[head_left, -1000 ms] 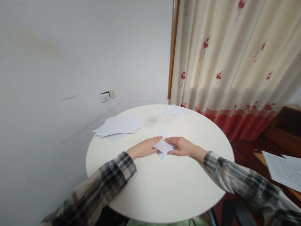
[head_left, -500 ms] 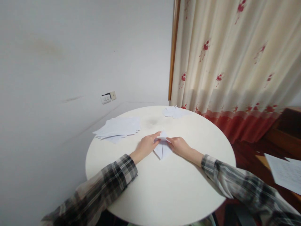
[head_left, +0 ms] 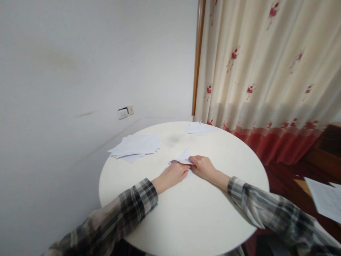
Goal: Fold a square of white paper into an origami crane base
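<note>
A small folded white paper (head_left: pixel 183 158) lies near the middle of the round white table (head_left: pixel 186 213). My left hand (head_left: pixel 173 174) rests on its near left part, fingers together and pressing down on it. My right hand (head_left: pixel 204 166) lies on its right side, fingertips pinching the paper's edge. Both hands cover most of the paper; only its far tip and left flap show. Both sleeves are grey plaid.
A loose stack of white sheets (head_left: pixel 135 145) lies at the table's far left. Crumpled or folded paper pieces (head_left: pixel 198 128) sit at the far edge. A flowered curtain (head_left: pixel 266 71) hangs behind, a wall socket (head_left: pixel 124 112) at left, printed sheets (head_left: pixel 323 199) on dark furniture at right.
My left hand slid from the paper's far tip toward me onto its near part. The paper changed from a flat kite shape to a lower form with a flap out to the left.
</note>
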